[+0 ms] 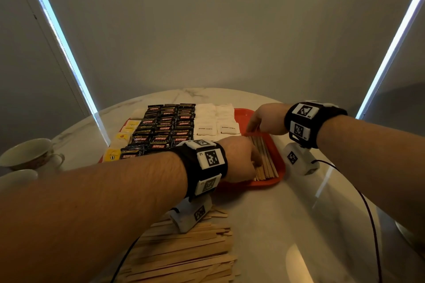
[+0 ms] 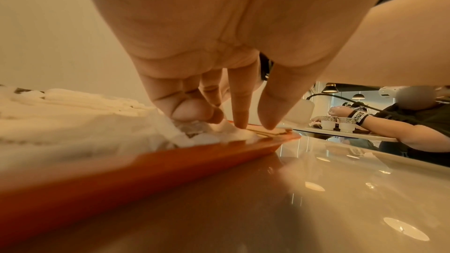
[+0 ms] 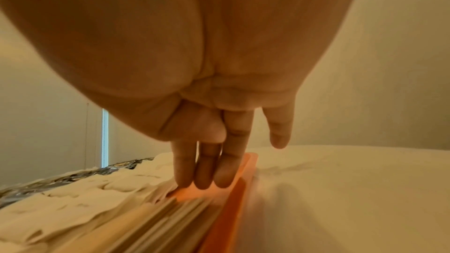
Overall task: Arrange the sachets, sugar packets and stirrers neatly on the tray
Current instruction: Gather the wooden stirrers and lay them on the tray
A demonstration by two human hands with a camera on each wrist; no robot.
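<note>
A red tray (image 1: 264, 185) holds rows of yellow sachets (image 1: 122, 138), black Kopiko sachets (image 1: 165, 126) and white sugar packets (image 1: 216, 119). A bundle of wooden stirrers (image 1: 266, 158) lies along the tray's right side. My left hand (image 1: 255, 163) presses straight fingers onto the near ends of these stirrers (image 2: 270, 132), beside the sugar packets (image 2: 73, 118). My right hand (image 1: 251, 130) sets straight fingers (image 3: 202, 178) down at the far ends of the stirrers (image 3: 155, 224), against the tray's floor (image 3: 185, 194). Neither hand grips anything.
A loose heap of stirrers (image 1: 184, 253) lies on the marble table under my left forearm. Two cups (image 1: 27, 154) stand at the left edge. A dark cable (image 1: 368, 213) runs along the right. Another person (image 2: 414, 122) sits at a table beyond.
</note>
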